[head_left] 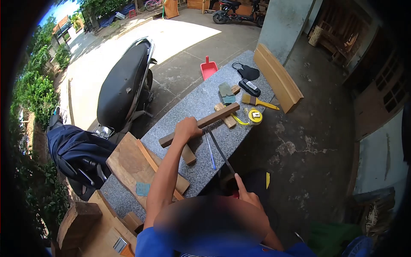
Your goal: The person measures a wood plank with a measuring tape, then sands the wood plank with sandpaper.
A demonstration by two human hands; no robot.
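Note:
My left hand is closed around a brown wooden bar, pressing it down across two small wood blocks, a near block and a far block. In my right hand is a long, narrow, dark file, its red handle mostly hidden by the hand. The index finger lies along the file, and its far tip reaches the bar's side close to my left hand. Beside the file, a blue pen lies on the granite tabletop.
Beyond the bar are a yellow tape measure, a paintbrush, sandpaper, a black case and a black mask. A long board stands at the far edge. Left are a wide plank and a parked motorbike.

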